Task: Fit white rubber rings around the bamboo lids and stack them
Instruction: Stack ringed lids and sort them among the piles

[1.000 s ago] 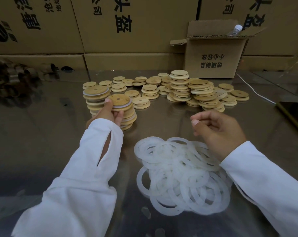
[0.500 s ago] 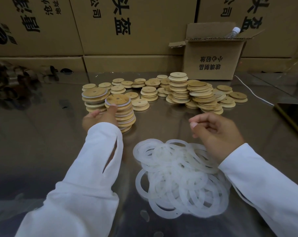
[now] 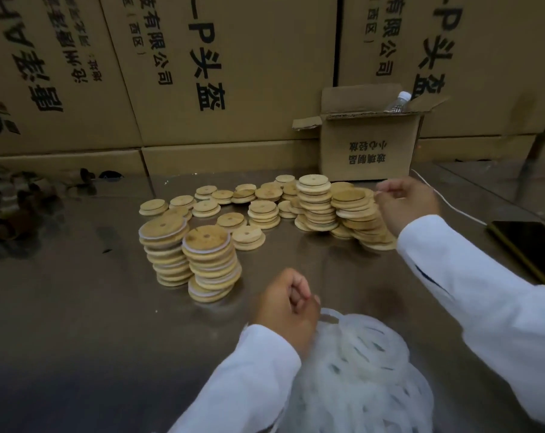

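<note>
Dozens of white rubber rings (image 3: 363,367) lie heaped and overlapping on the worktop (image 3: 61,307) at its near edge.

Left hand (image 3: 286,303), white sleeve: at the far-left rim of the heap, fingers curled into the palm. Whether they pinch a ring cannot be told.

Ringed stacks (image 3: 211,264), two, tall: just beyond the left hand, touching each other and leaning, with white bands showing at the lid edges.

Low piles of bare bamboo lids (image 3: 263,210): farther back, a few lids each, in a loose row.

Taller bare stacks (image 3: 315,203), two: right of the row, side by side.

Right hand (image 3: 405,204): at the top of the right-hand bare stack, fingers curled together, tips at the top lid's edge. A grip cannot be confirmed.

Dark phone (image 3: 527,245) and white cable (image 3: 446,203): far right.

Small open carton (image 3: 369,148): behind the lids, with a clear bottle (image 3: 397,102) standing in it.

Large printed cartons (image 3: 233,73): walling the back.
</note>
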Available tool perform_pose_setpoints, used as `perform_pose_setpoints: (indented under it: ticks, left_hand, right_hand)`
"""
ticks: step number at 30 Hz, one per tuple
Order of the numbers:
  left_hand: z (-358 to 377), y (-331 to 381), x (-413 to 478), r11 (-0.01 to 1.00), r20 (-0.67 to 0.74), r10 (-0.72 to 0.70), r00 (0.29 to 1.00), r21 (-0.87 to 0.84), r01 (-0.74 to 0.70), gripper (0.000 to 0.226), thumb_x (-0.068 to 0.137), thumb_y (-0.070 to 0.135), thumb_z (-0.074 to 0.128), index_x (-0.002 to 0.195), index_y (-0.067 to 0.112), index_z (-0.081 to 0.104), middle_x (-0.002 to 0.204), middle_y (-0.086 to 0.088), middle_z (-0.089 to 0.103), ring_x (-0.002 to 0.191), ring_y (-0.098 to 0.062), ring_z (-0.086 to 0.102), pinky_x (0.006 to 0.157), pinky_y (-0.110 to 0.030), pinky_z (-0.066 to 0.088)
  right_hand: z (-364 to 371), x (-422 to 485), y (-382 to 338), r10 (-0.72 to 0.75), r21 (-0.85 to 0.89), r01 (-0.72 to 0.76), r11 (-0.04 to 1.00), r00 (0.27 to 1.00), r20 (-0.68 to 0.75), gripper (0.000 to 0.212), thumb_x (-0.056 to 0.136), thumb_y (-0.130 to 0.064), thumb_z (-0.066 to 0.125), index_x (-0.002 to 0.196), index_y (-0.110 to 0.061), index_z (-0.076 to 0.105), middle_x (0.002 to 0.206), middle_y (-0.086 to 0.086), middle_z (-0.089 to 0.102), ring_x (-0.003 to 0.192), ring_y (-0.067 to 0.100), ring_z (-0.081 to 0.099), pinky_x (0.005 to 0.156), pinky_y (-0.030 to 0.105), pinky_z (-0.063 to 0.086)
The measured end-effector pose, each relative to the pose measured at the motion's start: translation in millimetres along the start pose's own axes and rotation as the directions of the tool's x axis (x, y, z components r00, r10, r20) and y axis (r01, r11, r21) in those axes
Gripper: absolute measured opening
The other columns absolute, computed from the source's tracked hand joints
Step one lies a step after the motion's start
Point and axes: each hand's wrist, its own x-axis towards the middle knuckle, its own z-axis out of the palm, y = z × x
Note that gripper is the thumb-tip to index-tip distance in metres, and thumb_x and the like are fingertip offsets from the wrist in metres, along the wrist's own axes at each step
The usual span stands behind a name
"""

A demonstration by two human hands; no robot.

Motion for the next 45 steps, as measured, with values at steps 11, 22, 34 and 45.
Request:
perform_pose_setpoints:
  ticks: [11, 22, 34, 45]
  left_hand:
    - [2.1, -3.5, 4.2, 1.000, 0.072, -0.003, 0.997, 0.005, 0.003, 0.024, 0.065, 0.035, 0.065, 0.071, 0.021, 0.046, 0.046, 0.009, 0.044, 0.046, -0.011, 0.036, 0.058, -0.032, 0.034]
    - [-3.6, 7.0, 8.2, 0.991, -0.030, -0.018, 0.999, -0.130, 0.014, 0.016, 0.085, 0.008, 0.057, 0.073, 0.017, 0.054, 0.048, 0.007, 0.048, 0.050, -0.010, 0.043, 0.053, -0.021, 0.036]
    - [-9.5, 25.0, 3.0, 0.915, 0.084, -0.095, 0.992, -0.385, 0.121, 0.011, 0.088, 0.018, 0.056, 0.089, 0.012, 0.065, 0.068, 0.000, 0.071, 0.066, -0.013, 0.067, 0.056, -0.020, 0.052]
    - [-17.9, 19.7, 2.2, 0.905, 0.053, -0.115, 0.992, -0.407, 0.127, 0.008, 0.084, 0.015, 0.064, 0.091, 0.018, 0.063, 0.072, 0.003, 0.071, 0.057, -0.013, 0.067, 0.041, -0.023, 0.052]
  right_hand:
    - [53.9, 39.2, 22.7, 0.071, -0.309, -0.043, 0.950, 0.994, 0.082, 0.035, 0.075, -0.042, 0.069, 0.108, -0.032, 0.063, 0.117, 0.004, 0.059, 0.106, 0.028, 0.053, 0.094, 0.040, 0.046]
    - [11.4, -30.5, -18.0, -0.452, -0.049, 0.467, 0.883, 0.874, 0.176, 0.042, 0.069, -0.033, 0.074, 0.105, -0.040, 0.054, 0.099, -0.027, 0.050, 0.103, 0.004, 0.045, 0.082, 0.012, 0.033]
    - [-20.6, -125.4, 11.0, -0.503, 0.140, 0.497, 0.857, 0.743, 0.441, 0.054, 0.059, -0.029, 0.076, 0.106, -0.045, 0.055, 0.112, -0.029, 0.057, 0.111, -0.003, 0.050, 0.090, 0.008, 0.036]
    - [-36.5, -102.6, 37.2, -0.285, -0.146, 0.443, 0.884, 0.761, 0.583, 0.026, 0.076, -0.025, 0.072, 0.087, -0.042, 0.057, 0.095, -0.025, 0.054, 0.101, 0.003, 0.050, 0.084, 0.019, 0.036]
